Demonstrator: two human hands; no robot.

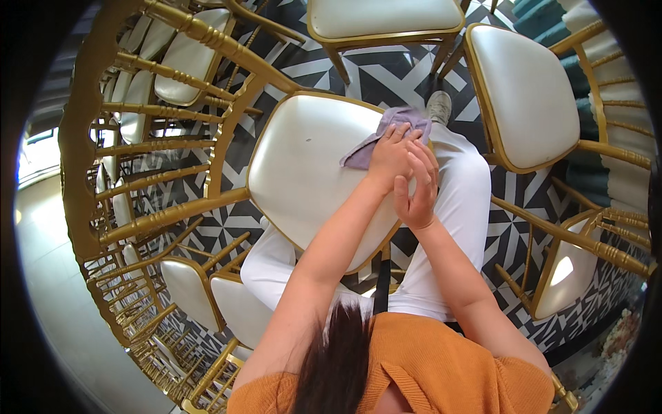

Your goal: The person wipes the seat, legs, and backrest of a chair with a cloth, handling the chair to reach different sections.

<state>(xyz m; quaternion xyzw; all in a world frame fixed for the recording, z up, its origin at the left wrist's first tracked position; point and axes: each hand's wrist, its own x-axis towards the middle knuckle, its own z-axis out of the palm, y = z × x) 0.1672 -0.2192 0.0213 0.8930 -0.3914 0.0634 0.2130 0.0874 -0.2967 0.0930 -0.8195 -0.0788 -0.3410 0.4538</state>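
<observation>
In front of me is a gold chair with a white padded seat (315,171), its spindled back (155,150) towards the left. My left hand (393,160) presses a purple cloth (362,151) onto the right part of the seat, with the fingers spread over the fabric. Beside it, my right hand (420,191) is raised with the thumb apart, and its fingers touch or overlap the left hand. Whether those fingers also reach the cloth is hidden. A small dark mark (309,139) shows on the white seat.
Other gold chairs stand close by: one white seat (385,18) ahead, another (525,98) at the right. Rows of chairs (191,62) crowd the left side. My white-trousered leg (460,181) is against the seat's right side. Black-and-white patterned floor (372,77) lies beneath.
</observation>
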